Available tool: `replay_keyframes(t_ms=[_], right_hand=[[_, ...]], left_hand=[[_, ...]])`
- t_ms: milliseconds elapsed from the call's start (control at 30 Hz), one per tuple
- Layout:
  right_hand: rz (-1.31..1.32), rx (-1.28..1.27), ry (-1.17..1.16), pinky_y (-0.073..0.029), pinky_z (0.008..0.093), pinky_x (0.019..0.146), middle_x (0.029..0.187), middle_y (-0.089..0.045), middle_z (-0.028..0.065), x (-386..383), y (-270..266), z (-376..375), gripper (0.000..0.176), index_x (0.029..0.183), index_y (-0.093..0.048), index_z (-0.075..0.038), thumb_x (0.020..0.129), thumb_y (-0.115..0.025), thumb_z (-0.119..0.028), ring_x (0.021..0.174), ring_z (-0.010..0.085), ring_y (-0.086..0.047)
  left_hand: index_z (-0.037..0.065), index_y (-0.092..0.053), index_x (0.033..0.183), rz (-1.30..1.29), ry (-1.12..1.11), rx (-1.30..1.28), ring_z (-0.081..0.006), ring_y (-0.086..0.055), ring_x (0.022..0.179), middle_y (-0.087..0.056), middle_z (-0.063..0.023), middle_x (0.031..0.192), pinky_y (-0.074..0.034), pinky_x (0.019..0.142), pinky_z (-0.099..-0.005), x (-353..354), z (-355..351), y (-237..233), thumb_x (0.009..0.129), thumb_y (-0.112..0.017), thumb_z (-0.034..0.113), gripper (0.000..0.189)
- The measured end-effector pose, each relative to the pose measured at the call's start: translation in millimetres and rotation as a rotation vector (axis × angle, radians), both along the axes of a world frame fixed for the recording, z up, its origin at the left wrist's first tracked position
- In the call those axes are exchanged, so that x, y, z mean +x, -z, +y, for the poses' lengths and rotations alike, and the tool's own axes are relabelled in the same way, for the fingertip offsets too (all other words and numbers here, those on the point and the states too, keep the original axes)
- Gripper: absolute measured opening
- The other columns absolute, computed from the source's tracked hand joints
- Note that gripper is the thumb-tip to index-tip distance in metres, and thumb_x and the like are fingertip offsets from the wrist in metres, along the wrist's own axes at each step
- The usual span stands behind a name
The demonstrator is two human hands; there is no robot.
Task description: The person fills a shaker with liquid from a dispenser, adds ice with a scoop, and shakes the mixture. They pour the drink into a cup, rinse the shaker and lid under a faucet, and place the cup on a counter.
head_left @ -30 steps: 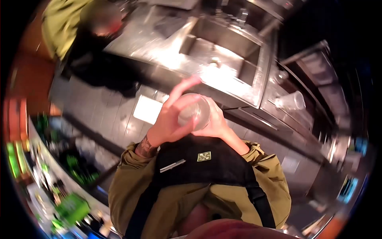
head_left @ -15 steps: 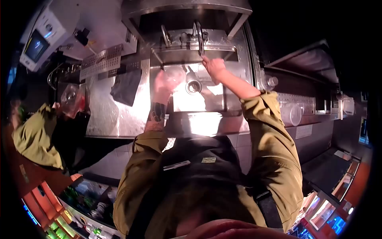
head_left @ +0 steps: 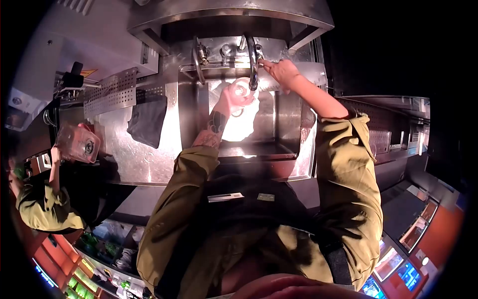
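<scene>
My left hand (head_left: 228,101) is wrapped round a clear plastic cup (head_left: 244,90) below the curved tap spout (head_left: 253,62), inside the steel sink (head_left: 289,122). The cup's round opening faces up toward me, and bright light washes out part of it. To the right of the spout, my right hand (head_left: 282,73) has its fingers closed at the tap handle (head_left: 259,51); the fingertips are partly lost against the metal. A second, thinner tap (head_left: 198,60) rises at the back left of the sink.
A dark cloth (head_left: 148,122) lies on the steel counter (head_left: 117,162) left of the sink, by a perforated metal panel (head_left: 112,97). At far left a co-worker's hand (head_left: 56,153) holds a clear plastic jug (head_left: 79,144). A steel shelf (head_left: 234,11) overhangs the taps.
My left hand has moved right and up with the cup, to beneath the spout. My right hand has shifted slightly up and right. The co-worker's jug has turned and come into clearer view.
</scene>
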State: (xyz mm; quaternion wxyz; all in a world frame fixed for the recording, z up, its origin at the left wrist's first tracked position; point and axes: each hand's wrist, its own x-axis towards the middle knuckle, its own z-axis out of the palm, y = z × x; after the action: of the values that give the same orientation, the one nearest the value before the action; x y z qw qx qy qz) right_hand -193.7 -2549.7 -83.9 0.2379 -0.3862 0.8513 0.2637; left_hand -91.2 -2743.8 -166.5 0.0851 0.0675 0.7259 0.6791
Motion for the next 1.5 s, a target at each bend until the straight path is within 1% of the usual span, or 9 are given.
replay_keyframes(t_ms=[100,233,367,567,833,1067,1333,1433,1500], right_hand=[[-0.032,-0.102,0.233,-0.053,0.0371,0.081,0.153,-0.021,0.0011,19.1,-19.8,6.4,0.107,0.137,-0.039,-0.011,0.044,-0.089,-0.028,0.097,0.0256,-0.065],[-0.067,-0.638,0.743,-0.049,0.0373,0.093,0.143,-0.037,0.0159,76.5,-34.7,50.2,0.105,0.136,-0.040,-0.011,0.044,-0.089,-0.016,0.109,0.0321,-0.059],[-0.899,-1.702,1.173,-0.046,0.0390,0.096,0.135,-0.045,0.0195,142.6,32.9,86.5,0.100,0.136,-0.039,-0.003,0.049,-0.086,-0.013,0.119,0.0296,-0.052],[-1.193,-2.134,1.915,-0.055,0.0214,0.066,0.113,-0.059,0.0123,201.5,87.5,48.1,0.073,0.133,-0.041,0.000,0.065,-0.066,0.005,0.087,0.0170,-0.064],[-1.369,-2.312,1.827,-0.054,0.0246,0.071,0.108,-0.059,0.0093,220.3,46.0,60.6,0.064,0.126,-0.048,-0.002,0.065,-0.069,0.000,0.087,0.0162,-0.063],[-1.301,-2.332,1.704,-0.053,0.0250,0.072,0.108,-0.059,0.0091,235.2,19.6,74.3,0.063,0.125,-0.048,-0.002,0.065,-0.069,0.000,0.088,0.0163,-0.062],[-1.253,-2.343,1.624,-0.053,0.0254,0.073,0.108,-0.059,0.0089,231.1,10.8,71.3,0.062,0.125,-0.049,-0.002,0.066,-0.069,-0.001,0.088,0.0164,-0.062],[-1.272,-2.347,1.598,-0.053,0.0256,0.074,0.108,-0.059,0.0089,224.9,10.9,67.0,0.062,0.125,-0.049,-0.002,0.066,-0.069,-0.002,0.089,0.0164,-0.062],[-1.271,-2.332,1.591,-0.053,0.0257,0.074,0.107,-0.059,0.0088,227.3,9.3,64.1,0.062,0.124,-0.049,-0.002,0.066,-0.069,-0.002,0.089,0.0165,-0.062]], left_hand=[[-0.002,-0.058,0.104,0.067,0.012,-0.261,-0.0150,-0.062,0.088,-0.065,-0.0110,0.093,-0.051,0.077,-0.0277,1.6,6.0,4.1,0.079,-0.071,0.014,0.033],[0.001,-0.054,0.107,-0.820,0.273,1.359,-0.0185,-0.058,0.097,-0.060,-0.0124,0.102,-0.049,0.084,-0.0316,-7.9,0.5,58.9,0.096,-0.038,0.009,0.022],[0.008,-0.045,0.114,-0.268,-0.366,0.377,-0.0139,-0.054,0.087,-0.054,-0.0035,0.095,-0.047,0.077,-0.0275,-5.1,34.9,47.6,0.095,-0.045,0.009,0.019],[0.004,-0.045,0.113,-0.110,-0.255,0.125,-0.0135,-0.058,0.088,-0.056,-0.0041,0.097,-0.049,0.075,-0.0262,6.0,59.9,24.7,0.091,-0.058,0.007,0.026],[0.008,-0.051,0.109,-0.758,-0.303,0.717,-0.0191,-0.061,0.086,-0.065,-0.0122,0.108,-0.044,0.077,-0.0270,20.1,30.2,6.2,0.094,-0.040,0.054,0.049],[0.013,-0.056,0.103,-1.108,-0.200,1.121,-0.0123,-0.055,0.098,-0.065,-0.0011,0.109,-0.041,0.083,-0.0276,28.1,36.7,1.9,0.091,-0.050,0.050,0.039],[0.010,-0.037,0.122,-0.509,-0.329,0.579,-0.0167,-0.059,0.091,-0.059,-0.0049,0.101,-0.049,0.074,-0.0323,29.5,65.0,-9.0,0.091,-0.060,0.023,0.040],[0.006,-0.045,0.112,-0.459,-0.084,0.709,-0.0192,-0.058,0.092,-0.057,-0.0079,0.100,-0.050,0.074,-0.0360,12.6,31.4,31.2,0.092,-0.056,0.022,0.028],[0.005,-0.052,0.097,-0.935,-0.202,1.212,-0.0255,-0.057,0.097,-0.056,-0.0106,0.101,-0.048,0.081,-0.0461,3.4,16.5,23.4,0.096,-0.043,0.030,0.026]])
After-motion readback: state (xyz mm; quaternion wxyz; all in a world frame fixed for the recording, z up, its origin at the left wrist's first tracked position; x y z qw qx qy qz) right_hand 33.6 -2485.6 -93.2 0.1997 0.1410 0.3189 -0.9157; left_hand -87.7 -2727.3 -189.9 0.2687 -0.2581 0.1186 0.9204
